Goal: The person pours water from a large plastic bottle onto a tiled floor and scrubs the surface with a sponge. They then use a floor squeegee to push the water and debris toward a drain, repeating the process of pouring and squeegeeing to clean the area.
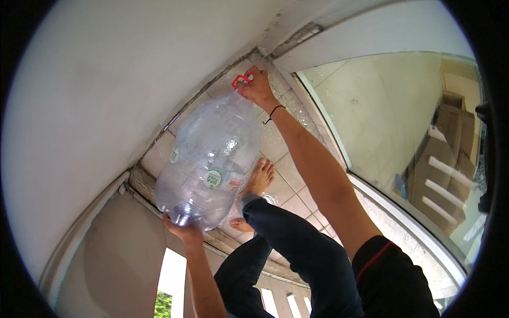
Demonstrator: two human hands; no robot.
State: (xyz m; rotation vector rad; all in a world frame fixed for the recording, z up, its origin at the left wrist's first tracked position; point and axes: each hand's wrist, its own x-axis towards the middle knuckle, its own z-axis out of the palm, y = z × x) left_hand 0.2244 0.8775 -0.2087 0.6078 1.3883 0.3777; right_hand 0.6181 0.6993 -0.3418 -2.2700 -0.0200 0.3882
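Stretches the right arm from the lower right up to the top centre of the frame, with a dark band (273, 112) round the wrist. Curls the fingers of the right hand (256, 87) closed about the neck and red handle (241, 80) of a large clear bottle (212, 143). Brings the left forearm up from the bottom edge and cups the left hand (183, 229), partly open, against the base. Plants bare feet (260, 179) on wet, pale floor tiles (289, 170), beside a plain wall (90, 90) at upper left and a glass panel (366, 106) at upper right. Holds the bottle slantwise between both hands, left of centre, with its neck toward the top and its base toward the lower left.
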